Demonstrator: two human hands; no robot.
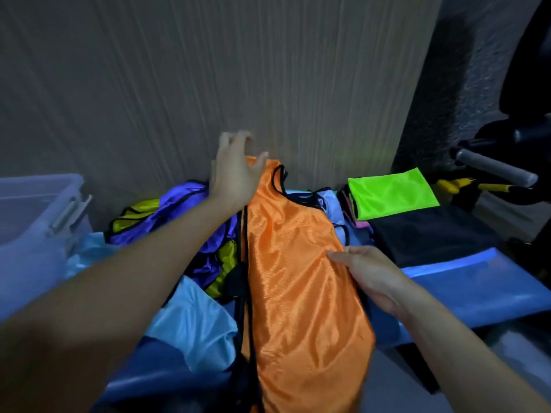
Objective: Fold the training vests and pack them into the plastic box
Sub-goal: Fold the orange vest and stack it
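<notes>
left hand (234, 174): outstretched, fingers spread | right hand (371, 274): flat, palm down

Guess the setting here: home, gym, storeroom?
Probably a sports storeroom or gym corner, though I can't be sure: loose training vests heaped on a blue surface, a clear plastic box at left, and what looks like exercise equipment at right.

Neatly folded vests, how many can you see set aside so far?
1 clearly: a folded neon green mesh vest lying at the right by the wall. Pink fabric peeks out beneath it, so more folded vests may be hidden underneath.
</notes>
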